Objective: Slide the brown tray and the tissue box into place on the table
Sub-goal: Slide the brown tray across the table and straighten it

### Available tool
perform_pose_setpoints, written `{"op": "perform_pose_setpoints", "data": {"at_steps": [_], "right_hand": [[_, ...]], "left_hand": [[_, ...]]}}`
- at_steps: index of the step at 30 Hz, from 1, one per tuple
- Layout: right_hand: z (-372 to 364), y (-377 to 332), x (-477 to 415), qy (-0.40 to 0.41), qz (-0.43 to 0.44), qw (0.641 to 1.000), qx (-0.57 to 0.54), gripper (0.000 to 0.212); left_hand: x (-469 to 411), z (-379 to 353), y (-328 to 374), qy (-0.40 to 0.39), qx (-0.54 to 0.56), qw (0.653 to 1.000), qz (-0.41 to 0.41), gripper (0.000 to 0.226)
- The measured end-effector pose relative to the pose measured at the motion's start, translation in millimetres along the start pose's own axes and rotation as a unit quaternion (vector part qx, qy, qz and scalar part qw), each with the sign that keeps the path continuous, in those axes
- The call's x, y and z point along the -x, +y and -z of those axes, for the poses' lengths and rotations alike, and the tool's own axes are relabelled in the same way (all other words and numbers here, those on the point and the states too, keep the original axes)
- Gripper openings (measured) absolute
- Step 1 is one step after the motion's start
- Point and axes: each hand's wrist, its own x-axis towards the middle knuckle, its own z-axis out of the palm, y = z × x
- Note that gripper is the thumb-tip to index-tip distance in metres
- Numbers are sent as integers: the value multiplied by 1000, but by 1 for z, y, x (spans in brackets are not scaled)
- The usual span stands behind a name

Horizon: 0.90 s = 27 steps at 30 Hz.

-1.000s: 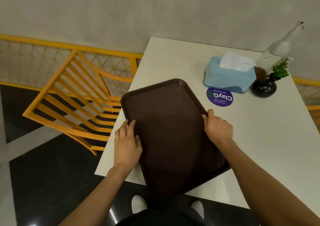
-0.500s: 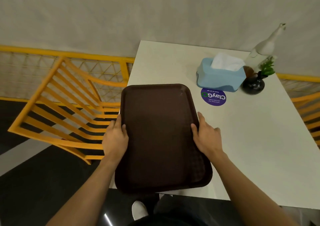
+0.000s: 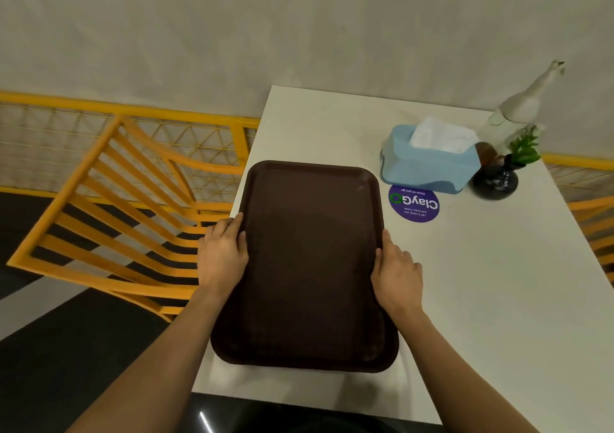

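A white rectangular table set against a pale plaster wall is shown, with an orange slatted chair at its left side. The fingers of the left hand are held together and curled over the left long rim of the flat, dark brown rectangular plastic tray, the thumb lying on the rim's upper face. The fingers of the right hand are likewise held together and laid along the right long rim; whether they hook beneath it cannot be told. Both wrists are kept straight, and the forearms are extended forward from the lower frame, converging slightly on the tray.

The tray is seen lying flat near the table's left front corner, its left rim at the table's edge. It is judged stiff, light and smooth-bottomed, so that it should slide readily; a hold at mid-length on both long rims suits steering. The light blue plastic tissue box, with white tissue protruding, is seen beyond the tray's far right corner, just beside a round purple sticker and a small dark vase with a green sprig. The box is judged light and easily pushed by its side wall.
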Motion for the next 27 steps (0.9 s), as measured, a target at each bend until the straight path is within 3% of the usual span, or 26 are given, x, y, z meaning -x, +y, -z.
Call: {"op": "perform_pose_setpoints", "data": {"at_steps": [8,14,27], "right_hand": [[-4,-13,-14,16,7,1000,20,55],[-3,-20,-13,-26,24,999,21,70],[-10,-16,4,-63,6,998,9,83]], "left_hand": [[-29,1,-5,-41,17,999,26,49],[-25,5,-15,-136,32,990,0,68],[-14,3,-26,-97,99,990,-32,58]]}}
